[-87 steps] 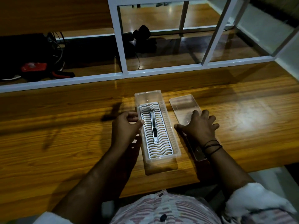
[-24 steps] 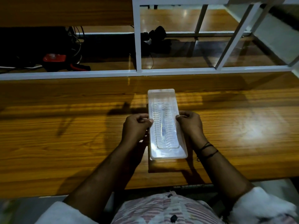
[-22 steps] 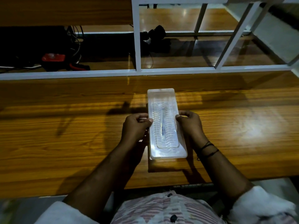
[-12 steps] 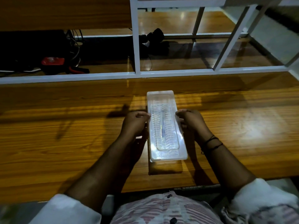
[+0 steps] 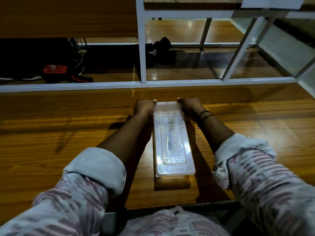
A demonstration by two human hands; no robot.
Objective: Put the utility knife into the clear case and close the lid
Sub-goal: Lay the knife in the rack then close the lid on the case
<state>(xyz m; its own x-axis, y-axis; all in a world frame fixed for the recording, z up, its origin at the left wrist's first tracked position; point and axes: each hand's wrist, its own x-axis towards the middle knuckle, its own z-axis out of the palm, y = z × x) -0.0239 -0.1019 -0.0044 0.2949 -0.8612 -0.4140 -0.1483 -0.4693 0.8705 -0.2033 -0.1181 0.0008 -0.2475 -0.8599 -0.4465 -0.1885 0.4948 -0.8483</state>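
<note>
We find the clear case (image 5: 172, 138) lying lengthwise on the wooden table (image 5: 68, 133), its long axis running away from the person, with the lid (image 5: 183, 165) seated flat on top and covering the whole opening. Through the lid we make out the utility knife (image 5: 169, 133) as a dark, slim shape lying along the middle of the ribbed white insert (image 5: 177, 143) inside the case; finer detail is blurred by glare. The left hand (image 5: 144, 106) is curled at the far left corner of the case, fingers bent in against the edge of the lid. The right hand (image 5: 189, 106), with dark bands (image 5: 205, 114) at the wrist, is curled likewise at the far right corner. Both hands touch the case at its far end; we cannot tell how firmly they press. A white frame (image 5: 142, 48) stands beyond the table.
</note>
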